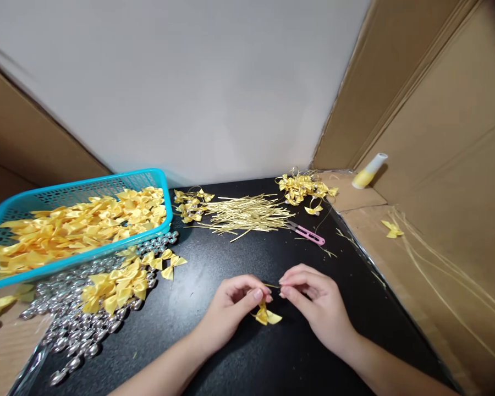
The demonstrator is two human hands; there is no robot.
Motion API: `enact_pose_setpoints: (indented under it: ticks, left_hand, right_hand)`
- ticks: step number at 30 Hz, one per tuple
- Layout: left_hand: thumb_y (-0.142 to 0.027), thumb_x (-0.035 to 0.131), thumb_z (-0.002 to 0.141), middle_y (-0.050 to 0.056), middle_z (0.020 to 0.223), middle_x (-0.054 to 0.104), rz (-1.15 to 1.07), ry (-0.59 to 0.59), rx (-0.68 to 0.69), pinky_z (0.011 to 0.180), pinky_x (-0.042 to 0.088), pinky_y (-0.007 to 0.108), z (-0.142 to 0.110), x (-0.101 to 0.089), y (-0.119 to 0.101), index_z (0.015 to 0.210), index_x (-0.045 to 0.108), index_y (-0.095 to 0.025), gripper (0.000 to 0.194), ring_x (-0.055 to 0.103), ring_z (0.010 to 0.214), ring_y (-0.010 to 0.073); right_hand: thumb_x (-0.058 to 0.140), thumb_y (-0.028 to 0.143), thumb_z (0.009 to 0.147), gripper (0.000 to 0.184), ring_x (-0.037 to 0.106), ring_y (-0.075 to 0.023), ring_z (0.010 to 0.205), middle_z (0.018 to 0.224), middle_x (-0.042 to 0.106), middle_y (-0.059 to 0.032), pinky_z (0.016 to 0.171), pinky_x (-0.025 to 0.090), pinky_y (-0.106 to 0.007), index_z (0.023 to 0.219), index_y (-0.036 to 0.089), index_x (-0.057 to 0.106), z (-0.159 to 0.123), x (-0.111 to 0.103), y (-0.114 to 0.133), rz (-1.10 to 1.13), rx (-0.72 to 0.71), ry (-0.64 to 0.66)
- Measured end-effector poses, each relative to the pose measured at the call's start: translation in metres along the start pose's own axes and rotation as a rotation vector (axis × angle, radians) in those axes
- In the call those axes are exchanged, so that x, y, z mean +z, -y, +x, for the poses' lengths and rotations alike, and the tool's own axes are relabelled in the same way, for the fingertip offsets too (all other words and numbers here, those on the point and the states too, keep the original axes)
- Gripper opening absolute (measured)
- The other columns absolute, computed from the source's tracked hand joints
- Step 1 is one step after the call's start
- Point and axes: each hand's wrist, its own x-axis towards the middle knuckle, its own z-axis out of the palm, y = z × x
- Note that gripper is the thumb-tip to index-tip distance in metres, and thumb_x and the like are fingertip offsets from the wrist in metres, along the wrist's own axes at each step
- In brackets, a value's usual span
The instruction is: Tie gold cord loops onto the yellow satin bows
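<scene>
Near the front of the black table, my left hand (239, 302) pinches a thin gold cord (272, 285) just above a yellow ribbon bow (266, 317). The bow hangs below my left fingertips, its tails pointing right and down. My right hand (311, 300) is closed in a pinch on the other end of the same cord, a short way to the right. A short stretch of cord shows between the two hands. The fingertips hide how the cord joins the bow.
A turquoise basket (167, 190) of yellow bows stands left, with silver beads (72, 335) and loose bows (119, 286) before it. Cut gold cords (247, 213), pink thread snips (309, 234) and finished-looking bow bunches (299, 187) lie behind my hands. A thread cone (369, 171) stands right.
</scene>
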Motion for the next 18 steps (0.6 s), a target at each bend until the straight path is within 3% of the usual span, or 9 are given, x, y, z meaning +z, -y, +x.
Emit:
enact_pose_setpoints:
  ticks: [4,7,13,18]
  left_hand:
    - [-0.036,0.082,0.071,0.004,0.083,0.077,-0.189,-0.098,-0.081,0.073,0.051,0.023,0.0015,0.0018,0.0057,0.087,0.079,-0.021,0.022,0.067,0.076,0.0141]
    - [-0.034,0.083,0.069,0.006,0.089,0.078,-0.177,-0.111,-0.088,0.076,0.052,0.026,0.0005,0.004,0.0077,0.091,0.08,-0.024,0.024,0.069,0.08,0.0166]
    - [-0.035,0.071,0.082,0.008,0.085,0.074,0.163,-0.083,0.105,0.067,0.05,0.025,-0.003,0.0076,0.0032,0.093,0.08,-0.022,0.02,0.065,0.076,0.0178]
    - [-0.032,0.063,0.087,0.008,0.078,0.072,0.335,-0.009,0.144,0.059,0.043,0.024,-0.0022,0.0098,-0.0003,0.091,0.079,-0.019,0.021,0.059,0.067,0.0156]
  right_hand:
    - [0.069,0.01,0.08,0.012,0.068,-0.0149,0.073,0.078,0.071,-0.0042,0.067,0.056,-0.024,0.076,0.02,0.072,-0.0019,0.0018,0.0051,-0.16,-0.217,0.051]
    - [0.067,0.008,0.081,0.013,0.068,-0.0146,0.072,0.079,0.07,-0.0045,0.067,0.056,-0.024,0.08,0.02,0.072,-0.0024,0.0024,0.006,-0.189,-0.299,0.064]
    - [0.067,0.009,0.082,0.014,0.068,-0.0151,0.071,0.078,0.072,-0.0039,0.066,0.056,-0.025,0.082,0.021,0.072,-0.0013,0.0015,0.0022,-0.188,-0.245,0.086]
    - [0.069,0.014,0.082,0.009,0.065,-0.0146,0.069,0.075,0.068,-0.0032,0.064,0.053,-0.025,0.082,0.021,0.075,-0.0008,0.0016,0.0013,-0.167,-0.179,0.104]
